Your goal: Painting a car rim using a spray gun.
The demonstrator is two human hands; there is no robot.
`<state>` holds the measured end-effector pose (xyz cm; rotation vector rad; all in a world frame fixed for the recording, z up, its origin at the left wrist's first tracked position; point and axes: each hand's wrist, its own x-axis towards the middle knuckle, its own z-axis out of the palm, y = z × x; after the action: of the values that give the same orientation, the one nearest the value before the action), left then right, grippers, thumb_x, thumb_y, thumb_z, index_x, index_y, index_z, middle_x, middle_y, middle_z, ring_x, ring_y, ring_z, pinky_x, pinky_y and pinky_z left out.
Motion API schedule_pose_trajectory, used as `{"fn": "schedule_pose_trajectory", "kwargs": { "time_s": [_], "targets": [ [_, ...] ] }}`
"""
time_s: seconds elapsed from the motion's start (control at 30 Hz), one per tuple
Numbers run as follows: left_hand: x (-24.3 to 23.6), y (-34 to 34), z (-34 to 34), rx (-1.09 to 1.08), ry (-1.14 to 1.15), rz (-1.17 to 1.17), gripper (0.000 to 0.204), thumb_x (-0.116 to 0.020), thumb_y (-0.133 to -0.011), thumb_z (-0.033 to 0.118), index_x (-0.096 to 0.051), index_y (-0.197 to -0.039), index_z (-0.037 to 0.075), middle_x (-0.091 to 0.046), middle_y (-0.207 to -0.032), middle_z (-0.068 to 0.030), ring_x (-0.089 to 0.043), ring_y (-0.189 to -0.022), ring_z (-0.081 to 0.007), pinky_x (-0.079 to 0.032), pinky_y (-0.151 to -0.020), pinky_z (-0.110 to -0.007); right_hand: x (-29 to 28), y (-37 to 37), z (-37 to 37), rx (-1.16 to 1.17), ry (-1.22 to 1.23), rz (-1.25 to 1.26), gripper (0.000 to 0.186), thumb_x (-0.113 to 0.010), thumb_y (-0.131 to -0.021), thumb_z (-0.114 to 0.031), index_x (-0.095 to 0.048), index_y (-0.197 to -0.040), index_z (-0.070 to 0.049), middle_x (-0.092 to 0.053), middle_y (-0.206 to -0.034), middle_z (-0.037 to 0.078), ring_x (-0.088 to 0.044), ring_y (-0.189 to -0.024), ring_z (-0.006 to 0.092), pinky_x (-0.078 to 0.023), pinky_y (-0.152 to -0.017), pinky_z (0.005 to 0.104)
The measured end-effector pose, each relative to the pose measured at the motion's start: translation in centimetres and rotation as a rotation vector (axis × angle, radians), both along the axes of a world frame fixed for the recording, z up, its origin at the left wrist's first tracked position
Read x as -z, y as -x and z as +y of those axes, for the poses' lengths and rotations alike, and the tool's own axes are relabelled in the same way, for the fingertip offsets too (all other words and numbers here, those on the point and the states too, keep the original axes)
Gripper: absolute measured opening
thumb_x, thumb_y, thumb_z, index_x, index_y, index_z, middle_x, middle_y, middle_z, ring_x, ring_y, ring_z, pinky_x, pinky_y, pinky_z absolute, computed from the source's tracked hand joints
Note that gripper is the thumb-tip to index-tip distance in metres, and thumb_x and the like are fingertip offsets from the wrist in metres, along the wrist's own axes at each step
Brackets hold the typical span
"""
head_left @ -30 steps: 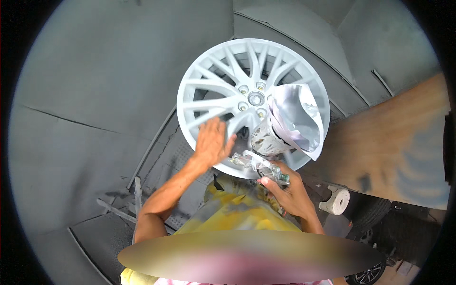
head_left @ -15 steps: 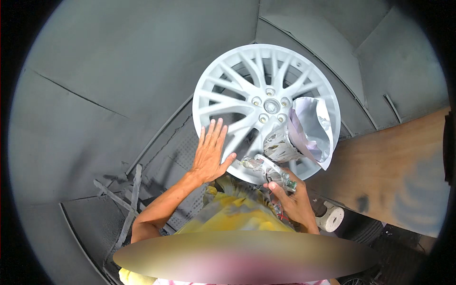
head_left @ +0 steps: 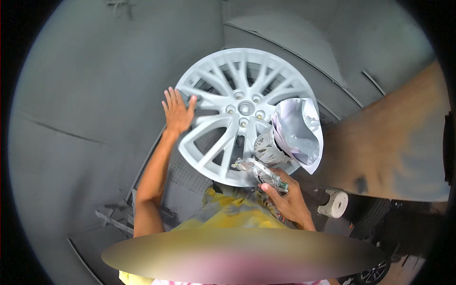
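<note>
A white multi-spoke car wheel rim (head_left: 245, 109) lies face up in front of me. My left hand (head_left: 177, 113) is at its left edge, thumb and fingers spread, holding nothing; whether the palm touches the rim I cannot tell. In my right hand (head_left: 289, 199) is a paint-spotted spray gun (head_left: 259, 170), gripped over the near right part of the wheel. Attached to the gun is a paint-smeared cup (head_left: 270, 148). A white paper cone (head_left: 308, 121) flares from the cup's mouth, greyish inside.
Grey panelled walls (head_left: 95, 71) surround the far and left sides. At right stands a brown board (head_left: 380, 147) with grey overspray. Below it are a cream round-ended object (head_left: 336, 204) and a dark tyre (head_left: 373, 213). A grey metal stand (head_left: 114, 219) is at lower left.
My left hand has moved forward and left along the wheel's edge. The wheel has turned, its spokes and bolt holes sitting differently. The spray gun stays in my right hand; the view has shifted.
</note>
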<state>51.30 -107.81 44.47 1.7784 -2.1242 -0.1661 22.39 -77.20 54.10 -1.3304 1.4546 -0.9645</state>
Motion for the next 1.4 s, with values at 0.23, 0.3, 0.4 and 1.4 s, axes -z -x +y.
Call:
{"fn": "schedule_pose_trajectory", "kwargs": {
  "time_s": [0.23, 0.3, 0.4, 1.4],
  "targets": [
    [1.5, 7.9, -15.5, 0.100, -0.017, -0.035, 0.107, -0.023, -0.097, 0.077, -0.021, -0.154, -0.014, -0.013, -0.164, -0.0322, -0.005, -0.155, -0.0450, -0.003, -0.123, -0.059, 0.5, -3.8, 1.9, 0.293, -0.149, -0.140, 0.040, -0.070, -0.097, -0.018, -0.060, -0.128, 0.005, -0.068, -0.114, 0.016, -0.064, -0.085, 0.0173, -0.054, -0.072, 0.0326],
    [2.7, 12.6, -18.3, 0.108, 0.069, -0.040, 0.106, -0.024, -0.096, 0.077, -0.022, -0.155, -0.011, -0.012, -0.165, -0.0310, -0.004, -0.155, -0.0459, -0.001, -0.123, -0.061, 2.7, -3.9, 2.4, 0.354, 0.051, -0.046, 0.035, -0.066, -0.098, -0.014, -0.060, -0.127, 0.006, -0.071, -0.096, 0.008, -0.059, -0.070, 0.0083, -0.050, -0.061, 0.0242],
    [2.4, 19.4, -16.1, 0.201, -0.012, -0.122, 0.104, -0.023, -0.096, 0.078, -0.021, -0.158, -0.005, -0.010, -0.167, -0.0262, -0.004, -0.155, -0.0448, -0.001, -0.123, -0.060, 2.0, -4.5, 3.5, 0.428, -0.102, -0.114, 0.041, -0.069, -0.098, -0.019, -0.059, -0.129, 0.006, -0.070, -0.108, 0.013, -0.064, -0.077, 0.0112, -0.052, -0.062, 0.0274],
    [0.6, 3.4, 1.2, 0.515, 0.223, -0.156, 0.056, -0.055, -0.101, 0.042, -0.045, -0.148, 0.013, -0.037, -0.155, -0.0198, -0.034, -0.144, -0.0402, -0.033, -0.114, -0.053, 2.2, -1.2, 1.5, 0.211, -0.087, -0.236, 0.041, -0.070, -0.097, -0.018, -0.060, -0.129, 0.006, -0.065, -0.098, 0.008, -0.057, -0.070, 0.0095, -0.048, -0.063, 0.0265]
  ]
}}
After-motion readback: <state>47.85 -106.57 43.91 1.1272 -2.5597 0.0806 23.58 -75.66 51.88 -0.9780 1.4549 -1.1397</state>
